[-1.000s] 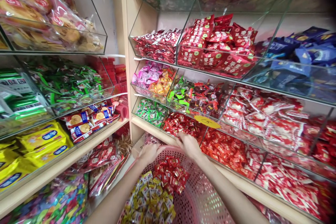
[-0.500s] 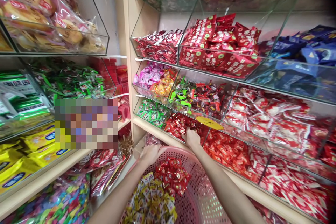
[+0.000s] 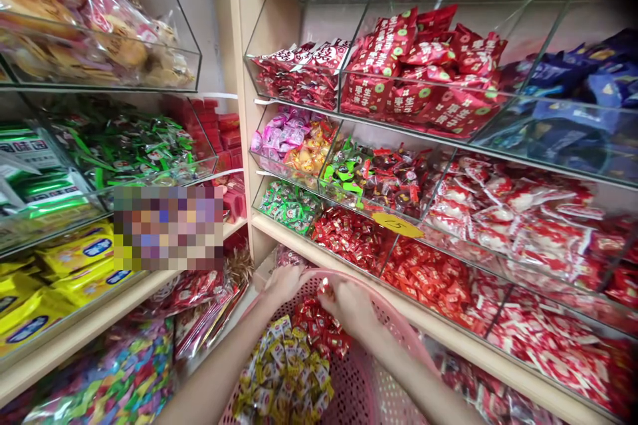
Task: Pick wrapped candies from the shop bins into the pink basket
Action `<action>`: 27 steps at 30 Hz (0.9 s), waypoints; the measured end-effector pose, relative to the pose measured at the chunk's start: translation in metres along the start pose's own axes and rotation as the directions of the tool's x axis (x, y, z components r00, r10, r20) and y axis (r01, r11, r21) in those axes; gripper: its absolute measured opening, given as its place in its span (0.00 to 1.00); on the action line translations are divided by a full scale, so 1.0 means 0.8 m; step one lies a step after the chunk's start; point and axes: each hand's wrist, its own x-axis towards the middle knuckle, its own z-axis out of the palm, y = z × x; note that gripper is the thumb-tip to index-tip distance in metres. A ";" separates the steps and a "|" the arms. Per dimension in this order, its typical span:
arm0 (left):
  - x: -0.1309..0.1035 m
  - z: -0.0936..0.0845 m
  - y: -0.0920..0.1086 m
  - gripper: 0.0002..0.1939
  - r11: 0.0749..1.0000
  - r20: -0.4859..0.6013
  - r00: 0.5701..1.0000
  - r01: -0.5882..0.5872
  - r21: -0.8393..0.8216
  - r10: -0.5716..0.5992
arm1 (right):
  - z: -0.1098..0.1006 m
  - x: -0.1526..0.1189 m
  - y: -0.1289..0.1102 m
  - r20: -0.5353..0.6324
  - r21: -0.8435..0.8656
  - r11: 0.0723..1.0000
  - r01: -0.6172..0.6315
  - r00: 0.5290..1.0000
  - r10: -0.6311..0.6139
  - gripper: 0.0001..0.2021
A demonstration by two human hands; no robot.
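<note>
A pink perforated basket point(image 3: 399, 345) holds yellow-wrapped candies point(image 3: 284, 372) and a pile of red-wrapped candies point(image 3: 319, 325). My left hand point(image 3: 286, 281) is closed on the basket's far rim. Over the red pile, inside the basket, my right hand point(image 3: 349, 305) is curled round red-wrapped candy, with a shiny bit showing at its fingertips. Beyond the rim, a clear bin of red candies point(image 3: 346, 236) stands on the lowest shelf, beside green-wrapped candies point(image 3: 289, 206).
Clear bins hold orange-red packets point(image 3: 428, 279), red-and-white sweets point(image 3: 513, 206) and large red bags point(image 3: 423, 73). A wooden shelf edge point(image 3: 473, 345) runs past the basket's right side. Yellow packets point(image 3: 80, 279) fill the left shelf, and colourful sweets point(image 3: 114, 372) lie below.
My right hand has come back from the bin of red candies to above the basket, now with candy in it. My left hand stays on the rim. The view has shifted slightly.
</note>
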 end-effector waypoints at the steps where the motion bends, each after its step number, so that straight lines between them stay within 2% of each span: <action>1: 0.000 0.000 0.000 0.36 1.000 -0.001 1.000 -0.007 0.005 0.007 | 0.013 -0.009 -0.008 0.062 -0.013 1.000 0.013 0.998 -0.012 0.13; 3: 0.000 0.000 0.000 0.36 1.000 -0.004 1.000 -0.015 0.016 0.015 | 0.038 -0.022 -0.020 0.160 -0.048 0.999 0.025 0.987 -0.017 0.13; 5: 0.001 0.000 -0.001 0.36 1.000 -0.004 1.000 -0.014 0.019 0.014 | 0.057 -0.027 -0.029 0.206 -0.089 0.995 0.039 0.978 -0.020 0.14; 10: 0.000 0.000 -0.001 0.35 1.000 0.006 1.000 -0.010 0.018 0.010 | 0.079 -0.025 -0.037 0.198 -0.159 0.985 0.073 0.979 -0.040 0.12; 16: 0.000 0.000 -0.001 0.35 1.000 0.016 1.000 -0.012 0.006 0.012 | 0.098 -0.024 -0.039 0.182 -0.162 0.985 0.055 0.983 -0.025 0.11; 19: 0.001 0.001 -0.002 0.35 1.000 0.016 1.000 -0.003 0.004 0.003 | 0.084 -0.026 -0.038 0.164 -0.148 0.987 0.057 0.986 -0.032 0.12; 22: 0.002 0.003 -0.002 0.36 1.000 0.017 1.000 0.000 -0.002 0.000 | 0.046 -0.017 -0.031 0.068 -0.120 0.991 0.062 0.996 -0.054 0.13; 24: 0.002 0.005 -0.003 0.36 1.000 0.016 1.000 0.004 -0.011 -0.004 | 0.014 -0.001 -0.020 -0.033 -0.082 0.995 0.050 0.998 -0.053 0.14; 27: 0.002 0.007 -0.003 0.36 1.000 0.005 1.000 0.007 -0.012 -0.007 | -0.021 0.041 0.008 -0.184 0.012 1.000 -0.028 0.982 0.030 0.15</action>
